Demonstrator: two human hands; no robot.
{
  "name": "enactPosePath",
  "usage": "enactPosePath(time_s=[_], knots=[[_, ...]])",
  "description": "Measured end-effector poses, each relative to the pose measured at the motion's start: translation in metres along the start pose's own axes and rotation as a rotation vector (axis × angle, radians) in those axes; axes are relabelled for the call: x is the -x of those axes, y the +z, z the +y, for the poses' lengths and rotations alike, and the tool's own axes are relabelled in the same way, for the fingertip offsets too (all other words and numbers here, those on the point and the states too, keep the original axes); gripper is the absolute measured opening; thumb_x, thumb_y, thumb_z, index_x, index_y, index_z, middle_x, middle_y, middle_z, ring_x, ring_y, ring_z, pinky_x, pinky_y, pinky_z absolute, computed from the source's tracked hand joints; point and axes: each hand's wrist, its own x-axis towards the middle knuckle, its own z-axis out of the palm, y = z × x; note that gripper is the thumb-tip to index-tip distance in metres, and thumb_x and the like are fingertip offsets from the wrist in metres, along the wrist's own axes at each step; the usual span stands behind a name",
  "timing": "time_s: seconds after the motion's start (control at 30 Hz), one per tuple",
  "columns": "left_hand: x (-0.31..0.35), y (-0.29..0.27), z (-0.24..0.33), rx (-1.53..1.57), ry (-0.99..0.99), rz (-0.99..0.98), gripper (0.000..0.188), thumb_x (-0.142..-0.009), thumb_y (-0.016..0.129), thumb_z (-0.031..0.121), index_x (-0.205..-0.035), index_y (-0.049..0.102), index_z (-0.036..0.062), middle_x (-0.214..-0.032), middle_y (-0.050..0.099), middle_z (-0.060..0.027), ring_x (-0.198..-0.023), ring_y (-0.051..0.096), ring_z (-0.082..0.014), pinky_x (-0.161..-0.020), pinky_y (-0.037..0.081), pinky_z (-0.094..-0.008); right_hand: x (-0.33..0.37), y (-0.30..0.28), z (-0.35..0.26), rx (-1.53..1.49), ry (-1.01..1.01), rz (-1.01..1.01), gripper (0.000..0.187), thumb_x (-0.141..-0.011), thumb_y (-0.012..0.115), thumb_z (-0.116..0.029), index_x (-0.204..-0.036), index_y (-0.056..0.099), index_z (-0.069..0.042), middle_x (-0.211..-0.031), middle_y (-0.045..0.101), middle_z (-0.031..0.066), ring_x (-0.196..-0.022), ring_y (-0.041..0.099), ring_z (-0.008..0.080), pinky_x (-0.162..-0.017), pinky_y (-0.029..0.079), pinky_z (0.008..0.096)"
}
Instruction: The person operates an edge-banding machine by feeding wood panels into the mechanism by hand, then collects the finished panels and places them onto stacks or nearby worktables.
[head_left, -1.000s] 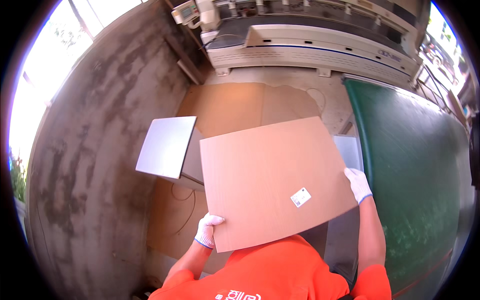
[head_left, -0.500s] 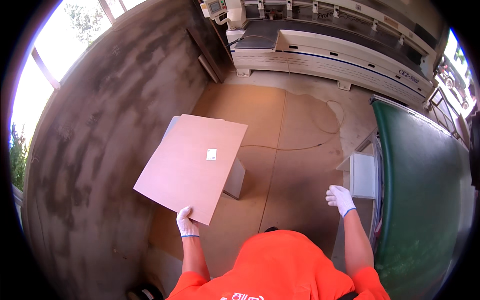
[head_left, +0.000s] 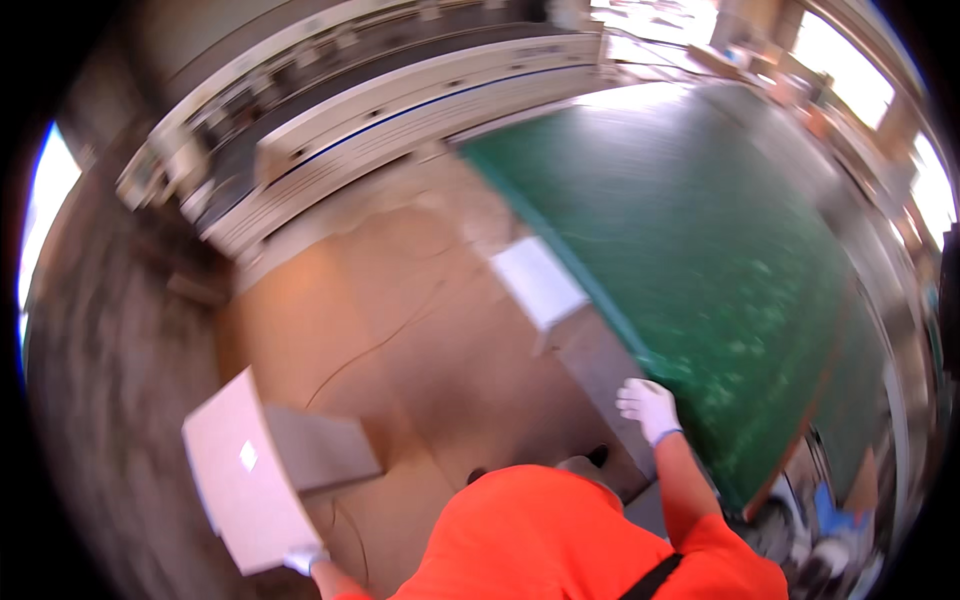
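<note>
A pale pinkish flat panel [head_left: 245, 465] with a small white label [head_left: 248, 457] lies at the lower left. My left hand [head_left: 304, 558], in a white knit glove, is closed on the panel's near corner, though motion smears its fingers. Beside the panel's right edge shows a grey box-like piece [head_left: 325, 450], partly hidden by it; whether the two touch I cannot tell. On the other side, my gloved right hand [head_left: 650, 408] is held by the near left edge of a green-topped table [head_left: 690, 270]. Its fingers are apart and hold nothing.
Brown sheeting [head_left: 400, 350] covers the floor, with a thin hose [head_left: 362, 352] across it. A white box-like piece [head_left: 540, 280] stands against the table's left edge. A long white machine [head_left: 400, 110] spans the back; a dark blotchy wall [head_left: 110, 370] rises at left.
My view has swung right, bringing much more of the green table in. The panel, still in my left hand, now appears lower and farther left. My right hand's fingers have spread.
</note>
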Motion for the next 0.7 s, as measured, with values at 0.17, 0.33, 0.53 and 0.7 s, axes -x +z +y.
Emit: enactPosePath(time_s=[0.17,0.33,0.53,0.7], knots=[[0.077,-0.081,0.132,0.838,-0.172,0.603,0.055,-0.108,0.047,0.043,-0.15,0.054,0.0102,-0.148,0.06,-0.0087,-0.129,0.057,-0.0251,-0.1,0.049,-0.0571,0.013,-0.028,-0.046,0.203,-0.269,0.122,0.023,-0.102,0.066,-0.02,-0.114,0.07,-0.001,-0.094,0.07,0.0032,-0.08,0.065,0.0122,-0.071,0.053,0.0275],[0.139,-0.143,0.297,1.107,0.399,0.847,0.055,-0.104,0.061,0.039,-0.146,0.056,0.0041,-0.142,0.064,-0.0158,-0.115,0.065,-0.0332,-0.094,0.055,-0.0547,0.039,-0.141,-0.076,0.222,-0.453,0.458,0.026,-0.1,0.068,-0.022,-0.113,0.071,0.0,-0.094,0.071,0.0019,-0.082,0.066,0.0097,-0.076,0.054,0.0275],[0.265,-0.303,0.41,1.068,1.128,1.289,0.037,-0.105,0.058,0.018,-0.138,0.062,0.0017,-0.145,0.057,-0.0217,-0.134,0.054,-0.0388,-0.109,0.047,-0.0438,0.051,-0.279,-0.095,0.484,-0.609,0.889,0.034,-0.097,0.07,-0.032,-0.112,0.074,-0.002,-0.103,0.077,0.0175,-0.097,0.075,0.028,-0.086,0.057,0.0376],[0.45,-0.39,0.481,0.764,1.613,1.437,0.041,-0.099,0.064,0.021,-0.132,0.061,-0.0031,-0.148,0.055,-0.0232,-0.137,0.05,-0.0426,-0.117,0.039,-0.0528,0.081,-0.317,-0.106,0.381,-0.547,1.091,0.03,-0.098,0.07,-0.03,-0.11,0.074,-0.003,-0.098,0.076,0.0164,-0.089,0.074,0.0272,-0.081,0.056,0.0366]])
